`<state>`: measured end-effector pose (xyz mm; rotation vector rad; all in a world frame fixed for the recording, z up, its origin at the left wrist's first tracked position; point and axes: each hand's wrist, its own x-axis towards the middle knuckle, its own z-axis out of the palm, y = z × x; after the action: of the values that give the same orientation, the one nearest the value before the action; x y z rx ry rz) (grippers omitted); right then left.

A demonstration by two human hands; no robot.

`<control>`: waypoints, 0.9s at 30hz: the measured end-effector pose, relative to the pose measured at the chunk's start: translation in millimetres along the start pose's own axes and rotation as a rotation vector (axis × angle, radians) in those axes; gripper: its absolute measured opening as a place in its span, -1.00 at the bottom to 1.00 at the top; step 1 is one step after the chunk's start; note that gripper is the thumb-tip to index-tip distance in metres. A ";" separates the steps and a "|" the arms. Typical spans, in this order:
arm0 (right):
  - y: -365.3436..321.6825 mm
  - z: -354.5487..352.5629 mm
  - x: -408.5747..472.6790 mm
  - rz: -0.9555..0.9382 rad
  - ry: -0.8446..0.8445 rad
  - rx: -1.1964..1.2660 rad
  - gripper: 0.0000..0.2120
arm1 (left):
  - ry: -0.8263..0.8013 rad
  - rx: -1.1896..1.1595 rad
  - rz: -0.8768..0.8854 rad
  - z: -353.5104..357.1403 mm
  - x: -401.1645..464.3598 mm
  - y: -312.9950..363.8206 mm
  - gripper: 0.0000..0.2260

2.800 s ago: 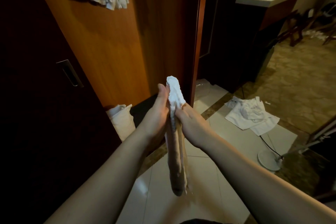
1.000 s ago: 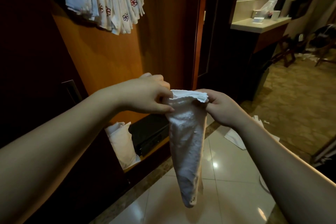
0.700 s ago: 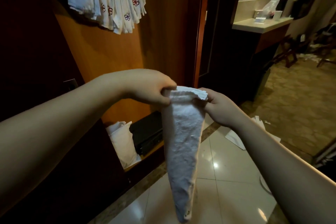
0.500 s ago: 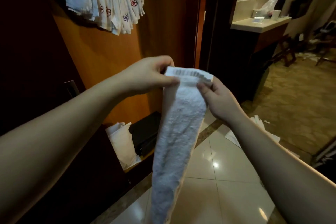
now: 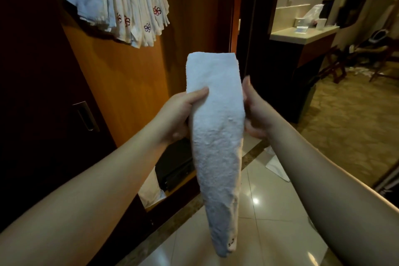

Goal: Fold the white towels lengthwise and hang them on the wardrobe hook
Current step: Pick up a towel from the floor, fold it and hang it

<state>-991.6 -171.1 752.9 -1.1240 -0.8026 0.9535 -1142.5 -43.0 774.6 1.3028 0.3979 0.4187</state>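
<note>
Raised from chest height, the folded white towel [image 5: 216,119] now stands as a long narrow strip before the wardrobe door [image 5: 129,84], below the hung towels [image 5: 121,4]. Left hand [image 5: 177,114] grips its left edge, thumb across the face; right hand [image 5: 254,112] clasps the right edge. Soft, light, limp terry probably needs holding near the top fold. Small embroidered mark shows at its lower tip.

The hanging towels [image 5: 121,4] run past the top edge — their hook unseen.
</note>
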 end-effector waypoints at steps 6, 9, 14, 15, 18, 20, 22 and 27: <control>59.1 -41.2 -12.6 0.212 -0.129 -0.306 -0.25 | 0.153 -0.118 -0.032 9.3 14.9 23.1 -0.73; 70.7 -47.1 -11.3 0.167 -0.038 -0.305 -0.18 | 0.191 -0.120 -0.016 7.4 28.3 39.0 -0.68; 71.0 -39.9 -2.5 0.038 0.072 -0.248 -0.12 | 0.266 -0.119 -0.025 8.5 46.4 63.3 -0.69; 67.9 -37.6 -0.7 0.021 0.067 -0.237 -0.12 | 0.272 -0.135 -0.034 8.7 47.9 67.0 -0.69; 57.3 -35.3 2.2 0.026 0.013 -0.208 -0.17 | 0.249 -0.179 -0.048 7.9 50.4 76.6 -0.75; 53.3 -35.1 0.8 0.078 -0.069 -0.179 -0.26 | 0.210 -0.208 -0.045 8.0 51.1 82.7 -0.85; 54.2 -34.5 -1.9 0.118 -0.125 -0.107 -0.27 | 0.172 -0.232 -0.043 9.0 51.4 89.0 -0.88; 57.7 -30.5 -6.3 0.197 -0.183 0.054 -0.15 | 0.050 -0.259 -0.013 9.2 51.8 106.8 -0.69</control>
<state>-978.8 -179.5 689.2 -1.0934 -0.8179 1.2499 -1101.1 -1.7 878.3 1.0389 0.3802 0.4768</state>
